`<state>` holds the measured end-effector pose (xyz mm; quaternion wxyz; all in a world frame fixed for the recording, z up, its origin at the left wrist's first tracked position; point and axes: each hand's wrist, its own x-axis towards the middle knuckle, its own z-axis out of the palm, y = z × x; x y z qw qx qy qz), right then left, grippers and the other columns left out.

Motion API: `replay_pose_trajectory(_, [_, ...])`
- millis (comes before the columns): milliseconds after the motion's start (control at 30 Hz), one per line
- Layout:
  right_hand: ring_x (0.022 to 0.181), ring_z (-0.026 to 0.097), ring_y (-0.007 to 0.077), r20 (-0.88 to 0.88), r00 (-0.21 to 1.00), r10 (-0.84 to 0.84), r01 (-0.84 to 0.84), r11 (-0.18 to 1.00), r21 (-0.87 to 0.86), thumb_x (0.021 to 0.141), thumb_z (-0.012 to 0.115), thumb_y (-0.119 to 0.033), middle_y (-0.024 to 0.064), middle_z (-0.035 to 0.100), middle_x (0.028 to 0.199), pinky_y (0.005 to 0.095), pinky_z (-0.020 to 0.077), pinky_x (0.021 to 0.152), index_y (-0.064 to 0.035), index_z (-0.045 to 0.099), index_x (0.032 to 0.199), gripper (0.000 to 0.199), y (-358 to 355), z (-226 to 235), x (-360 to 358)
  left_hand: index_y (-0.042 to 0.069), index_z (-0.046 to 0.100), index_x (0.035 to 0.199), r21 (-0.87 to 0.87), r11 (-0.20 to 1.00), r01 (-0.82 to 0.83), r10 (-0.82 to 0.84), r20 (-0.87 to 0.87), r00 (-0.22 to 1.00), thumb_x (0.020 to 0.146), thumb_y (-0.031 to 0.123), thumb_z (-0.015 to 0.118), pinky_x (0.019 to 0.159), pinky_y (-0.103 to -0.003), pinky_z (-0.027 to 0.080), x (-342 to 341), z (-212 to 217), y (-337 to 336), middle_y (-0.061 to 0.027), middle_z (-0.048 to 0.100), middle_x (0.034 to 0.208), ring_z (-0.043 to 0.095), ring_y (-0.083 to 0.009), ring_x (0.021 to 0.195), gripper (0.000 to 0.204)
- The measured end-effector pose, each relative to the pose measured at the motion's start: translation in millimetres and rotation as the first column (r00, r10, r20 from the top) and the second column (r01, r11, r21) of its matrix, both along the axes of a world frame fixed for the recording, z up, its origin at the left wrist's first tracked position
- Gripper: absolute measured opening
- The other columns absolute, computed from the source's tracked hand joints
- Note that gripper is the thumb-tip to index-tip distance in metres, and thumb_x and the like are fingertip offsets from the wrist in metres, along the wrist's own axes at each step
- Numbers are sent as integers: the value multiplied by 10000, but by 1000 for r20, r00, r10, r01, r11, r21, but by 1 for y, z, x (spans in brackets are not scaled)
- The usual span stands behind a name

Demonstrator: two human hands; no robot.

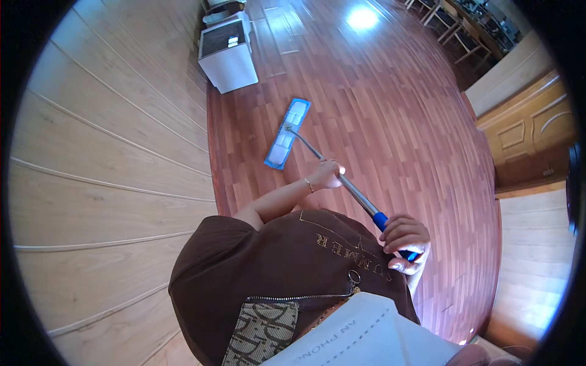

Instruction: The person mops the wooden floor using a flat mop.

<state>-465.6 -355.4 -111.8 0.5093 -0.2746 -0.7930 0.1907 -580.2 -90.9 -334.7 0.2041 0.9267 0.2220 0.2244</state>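
Observation:
A flat mop with a blue-edged, whitish rectangular head (282,141) lies on the wood-look floor ahead of me. Its metal pole (360,198) slants back toward my right side and ends in a blue grip (381,221). Partway down the pole, my left hand (328,174) is closed around the metal; a bracelet sits on that wrist. My right hand (406,241) wraps the blue grip at the upper end, close to my body.
A light panelled wall (110,146) runs along the left. Against it stands a white, dark-topped appliance-like box (235,70). A wooden door (528,131) is on the right. Wooden chairs (470,43) and a cluttered table stand at the far right.

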Motion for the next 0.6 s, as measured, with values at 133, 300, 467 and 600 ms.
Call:
replay_pose_trajectory(133, [743, 653, 278, 16, 985, 173, -171, 982, -83, 665, 764, -250, 69, 644, 708, 424, 476, 753, -54, 633, 723, 243, 24, -22, 33, 128, 568, 561, 55, 980, -193, 184, 134, 974, 649, 285, 689, 627, -474, 423, -7, -50, 13, -106, 587, 636, 606, -306, 721, 216])
replay_pose_trajectory(300, [840, 621, 306, 23, 964, 264, -255, 947, -194, 663, 688, -262, 102, 644, 780, 443, 417, 846, -48, 649, 760, 238, 59, -62, 41, 104, 555, 609, 115, 935, -336, 322, 124, 938, 712, 292, 707, 569, -425, 427, -43, -79, 22, -112, 578, 661, 588, -321, 666, 263])
replay_pose_trajectory(467, [953, 582, 320, -76, 953, 292, -301, 902, -310, 709, 686, -264, 110, 641, 851, 457, 390, 924, -38, 638, 805, 250, 100, -98, 50, 62, 548, 617, 10, 870, -494, 490, 99, 866, 751, 308, 687, 619, -465, 440, -59, -101, 32, -158, 572, 691, 574, -361, 718, 312])
replay_pose_trajectory(600, [1028, 547, 310, -182, 970, 163, -230, 863, -450, 775, 659, -207, 123, 632, 876, 458, 371, 958, -17, 621, 820, 198, 111, -120, 52, 53, 551, 636, 10, 871, -492, 486, 129, 864, 780, 316, 668, 665, -475, 429, -66, -150, 64, -182, 573, 722, 559, -385, 764, 322])
